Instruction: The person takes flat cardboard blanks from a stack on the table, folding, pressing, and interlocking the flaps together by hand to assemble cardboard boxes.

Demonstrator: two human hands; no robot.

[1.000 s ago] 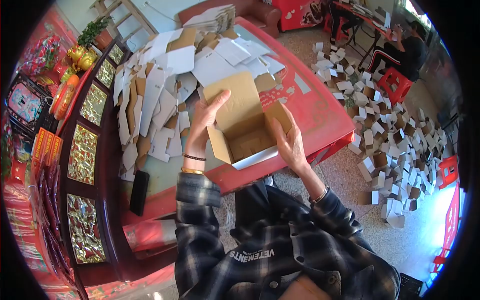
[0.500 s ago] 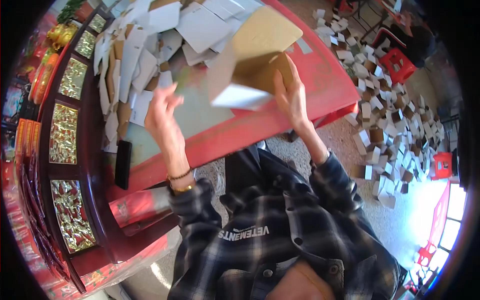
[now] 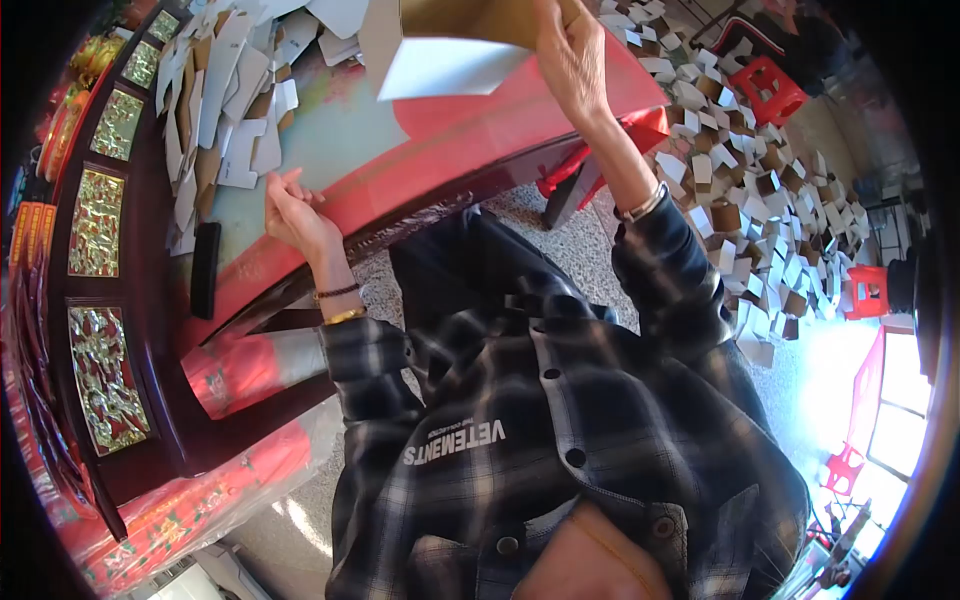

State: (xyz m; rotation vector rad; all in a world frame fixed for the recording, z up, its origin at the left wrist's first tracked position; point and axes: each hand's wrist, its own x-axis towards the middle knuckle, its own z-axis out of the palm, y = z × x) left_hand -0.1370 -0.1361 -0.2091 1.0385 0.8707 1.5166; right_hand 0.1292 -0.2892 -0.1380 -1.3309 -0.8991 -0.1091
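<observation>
A white cardboard box [image 3: 450,72] with a brown inside is cut off by the top edge of the head view. My right hand [image 3: 575,62] grips its right side, fingers over the cardboard and partly out of sight. Lower down and to the left, my left hand [image 3: 298,215] hovers over the table edge, loosely curled with fingers apart and nothing in it. Nearest to it are the heap of flat white cardboard pieces [image 3: 240,150] and a black phone-like slab [image 3: 205,270].
The red-edged table [image 3: 480,135] stretches before me. Many box pieces [image 3: 750,210] lie piled on the floor at right, beside red stools [image 3: 768,88], with another person [image 3: 790,40] beyond. A dark wooden panel with gold inlays [image 3: 97,222] borders the left.
My right hand has carried the box up and away toward the top edge. My left hand has dropped lower and farther from the box. The whole view has shifted slightly.
</observation>
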